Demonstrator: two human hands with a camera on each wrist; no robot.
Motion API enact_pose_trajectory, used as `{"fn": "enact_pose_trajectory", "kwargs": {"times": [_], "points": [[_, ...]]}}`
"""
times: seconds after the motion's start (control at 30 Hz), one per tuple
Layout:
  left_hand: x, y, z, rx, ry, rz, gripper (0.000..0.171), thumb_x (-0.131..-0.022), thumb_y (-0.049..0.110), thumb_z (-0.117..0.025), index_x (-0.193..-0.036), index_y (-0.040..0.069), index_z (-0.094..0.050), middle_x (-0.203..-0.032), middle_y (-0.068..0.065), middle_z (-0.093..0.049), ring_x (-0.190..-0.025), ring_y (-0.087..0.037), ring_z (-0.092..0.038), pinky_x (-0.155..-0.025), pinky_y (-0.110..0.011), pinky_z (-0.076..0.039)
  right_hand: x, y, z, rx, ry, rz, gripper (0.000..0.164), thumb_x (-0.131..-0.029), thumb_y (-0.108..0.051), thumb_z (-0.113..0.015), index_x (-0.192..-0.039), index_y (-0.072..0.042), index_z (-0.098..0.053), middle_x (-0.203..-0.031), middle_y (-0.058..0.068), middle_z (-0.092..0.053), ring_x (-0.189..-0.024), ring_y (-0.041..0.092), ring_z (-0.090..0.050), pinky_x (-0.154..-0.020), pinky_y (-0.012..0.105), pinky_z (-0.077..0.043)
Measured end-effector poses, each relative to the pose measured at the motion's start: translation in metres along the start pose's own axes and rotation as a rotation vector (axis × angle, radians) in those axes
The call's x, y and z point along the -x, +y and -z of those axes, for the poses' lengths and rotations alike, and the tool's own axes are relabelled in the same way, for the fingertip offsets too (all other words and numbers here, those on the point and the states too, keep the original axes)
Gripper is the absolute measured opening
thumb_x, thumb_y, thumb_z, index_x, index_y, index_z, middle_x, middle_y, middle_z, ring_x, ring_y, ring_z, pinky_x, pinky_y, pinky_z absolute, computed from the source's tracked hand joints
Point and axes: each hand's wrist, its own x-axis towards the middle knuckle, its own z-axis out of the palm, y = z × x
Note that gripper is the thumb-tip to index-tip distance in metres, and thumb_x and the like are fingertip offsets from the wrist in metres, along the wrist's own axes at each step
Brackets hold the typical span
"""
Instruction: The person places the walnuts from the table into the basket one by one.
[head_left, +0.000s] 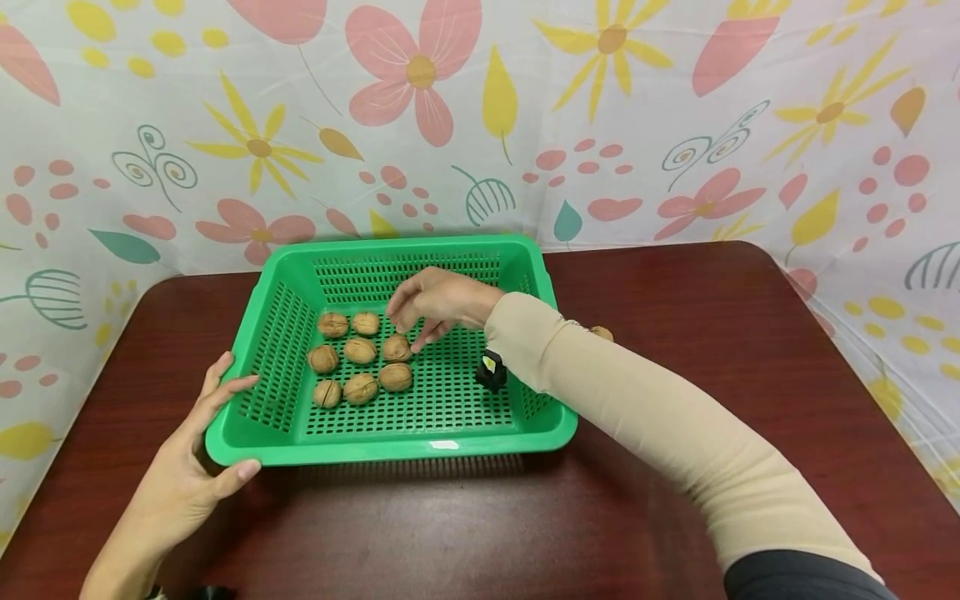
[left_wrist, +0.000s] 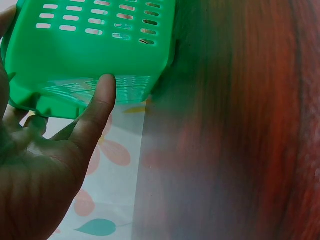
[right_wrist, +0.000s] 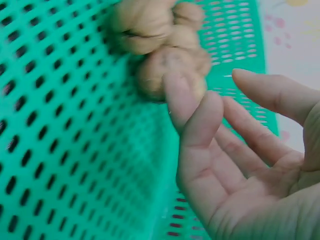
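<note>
A green plastic basket (head_left: 322, 454) with slotted walls stands on the table. Several walnuts (head_left: 360, 351) sit in rows on the left half of its floor. My left hand (head_left: 178, 475) holds the basket's near left corner, fingers over the left rim and thumb at the front edge; the left wrist view shows the thumb (left_wrist: 97, 112) along the green plastic. Inside the basket, my right hand (head_left: 442, 302) hovers with loosely bent fingers at the right end of the rows. A fingertip touches or nearly touches a walnut (right_wrist: 152, 80); no walnut shows gripped.
Another walnut (head_left: 602, 333) lies on the table right of the basket, mostly hidden by the right forearm. The dark red wooden table (head_left: 450, 533) meets a flower-printed cloth (head_left: 480, 125) at the back. A black wrist device (head_left: 491, 372) hangs below the right sleeve.
</note>
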Motion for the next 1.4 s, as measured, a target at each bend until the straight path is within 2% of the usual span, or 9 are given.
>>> {"fn": "enact_pose_trajectory", "kwargs": {"times": [0.17, 0.3, 0.47, 0.7, 0.87, 1.0, 1.13, 1.27, 1.4], "points": [[0.001, 0.000, -0.001, -0.004, -0.003, 0.010, 0.086, -0.083, -0.004, -0.076, -0.160, 0.012, -0.041, -0.178, 0.001, -0.007, -0.157, -0.002, -0.016, -0.109, -0.007, -0.024, 0.019, -0.006, 0.011, 0.011, 0.012, 0.033, 0.035, -0.103, -0.013, -0.065, -0.137, -0.009, -0.064, -0.138, 0.017, -0.066, -0.097, 0.032, -0.076, -0.100, 0.053, -0.055], [0.000, 0.000, -0.001, -0.004, -0.003, 0.011, 0.086, -0.083, -0.004, -0.076, -0.160, 0.012, -0.041, -0.178, 0.002, -0.007, -0.157, -0.003, -0.015, -0.109, -0.007, -0.024, 0.044, -0.009, 0.026, 0.035, 0.044, 0.085, 0.033, -0.101, -0.013, -0.066, -0.134, -0.011, -0.065, -0.139, 0.012, -0.067, -0.102, 0.030, -0.076, -0.093, 0.047, -0.058], [0.000, 0.000, 0.001, -0.006, 0.000, 0.010, 0.086, -0.082, -0.005, -0.076, -0.160, 0.011, -0.041, -0.178, 0.002, -0.008, -0.157, -0.003, -0.015, -0.110, -0.007, -0.023, 0.079, -0.005, 0.046, 0.032, 0.106, 0.127, 0.039, -0.099, -0.013, -0.066, -0.137, -0.010, -0.064, -0.140, 0.006, -0.067, -0.103, 0.031, -0.076, -0.083, 0.038, -0.060], [0.001, 0.000, 0.001, -0.002, -0.001, 0.009, 0.086, -0.083, -0.006, -0.075, -0.159, 0.010, -0.041, -0.178, 0.001, -0.007, -0.154, -0.003, -0.020, -0.107, -0.007, -0.028, 0.128, 0.016, 0.065, 0.016, 0.201, 0.137, 0.036, -0.099, -0.015, -0.070, -0.135, -0.010, -0.066, -0.139, 0.004, -0.067, -0.103, 0.031, -0.075, -0.086, 0.042, -0.059], [0.000, 0.001, 0.000, -0.014, -0.003, 0.018, 0.087, -0.083, -0.005, -0.075, -0.160, 0.012, -0.040, -0.178, 0.003, -0.007, -0.157, -0.001, -0.013, -0.109, -0.006, -0.021, 0.163, 0.036, 0.073, -0.029, 0.286, 0.152, 0.036, -0.099, -0.016, -0.071, -0.135, -0.009, -0.066, -0.140, 0.008, -0.066, -0.107, 0.033, -0.075, -0.087, 0.040, -0.060], [0.000, 0.002, 0.000, -0.011, -0.005, 0.021, 0.088, -0.082, -0.006, -0.075, -0.161, 0.013, -0.040, -0.178, 0.003, -0.007, -0.158, -0.001, -0.010, -0.110, -0.006, -0.019, 0.187, 0.056, 0.081, -0.064, 0.376, 0.154, 0.038, -0.099, -0.014, -0.072, -0.136, -0.007, -0.066, -0.139, 0.009, -0.067, -0.104, 0.033, -0.075, -0.086, 0.039, -0.061], [0.000, 0.002, 0.000, -0.008, -0.001, 0.015, 0.088, -0.081, -0.007, -0.075, -0.160, 0.012, -0.040, -0.178, 0.002, -0.007, -0.158, -0.002, -0.011, -0.110, -0.007, -0.019, 0.199, 0.083, 0.090, -0.080, 0.439, 0.141, 0.038, -0.097, -0.014, -0.074, -0.134, -0.009, -0.068, -0.132, 0.003, -0.070, -0.098, 0.029, -0.075, -0.083, 0.037, -0.062], [0.000, 0.001, 0.000, 0.003, -0.001, 0.012, 0.088, -0.081, -0.009, -0.074, -0.160, 0.011, -0.040, -0.178, 0.002, -0.007, -0.158, -0.002, -0.013, -0.110, -0.007, -0.022, 0.199, 0.111, 0.095, -0.086, 0.440, 0.151, 0.037, -0.098, -0.014, -0.073, -0.135, -0.010, -0.068, -0.127, -0.004, -0.073, -0.095, 0.019, -0.075, -0.080, 0.034, -0.061], [0.000, 0.001, 0.000, 0.010, 0.000, 0.007, 0.087, -0.081, -0.009, -0.074, -0.159, 0.010, -0.041, -0.178, 0.001, -0.007, -0.157, -0.003, -0.015, -0.108, -0.008, -0.025, 0.195, 0.135, 0.093, -0.121, 0.440, 0.158, 0.036, -0.099, -0.013, -0.072, -0.135, -0.008, -0.068, -0.124, -0.004, -0.075, -0.095, 0.018, -0.076, -0.079, 0.034, -0.062]]}}
